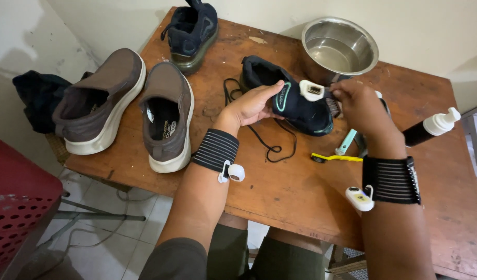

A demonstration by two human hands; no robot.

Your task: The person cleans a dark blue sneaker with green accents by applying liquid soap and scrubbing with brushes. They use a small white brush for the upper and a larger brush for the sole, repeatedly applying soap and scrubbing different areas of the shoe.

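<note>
Left hand (251,106): holds the side of the dark shoe (290,98), mid table.
Right hand (359,106): closed on a white brush (314,91), touching the shoe.
Near: laces (264,142), yellow brush (336,157).
Far: metal bowl (339,47).
Left: brown shoes (129,106) by the table (290,192) edge.

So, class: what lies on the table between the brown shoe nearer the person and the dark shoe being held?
In the head view, between the brown shoe and the dark shoe lie a loose black lace and the left hand, over bare wooden table.

Head camera looks steeply down, close over the wooden table (280,192), perhaps slightly tilted.
</note>
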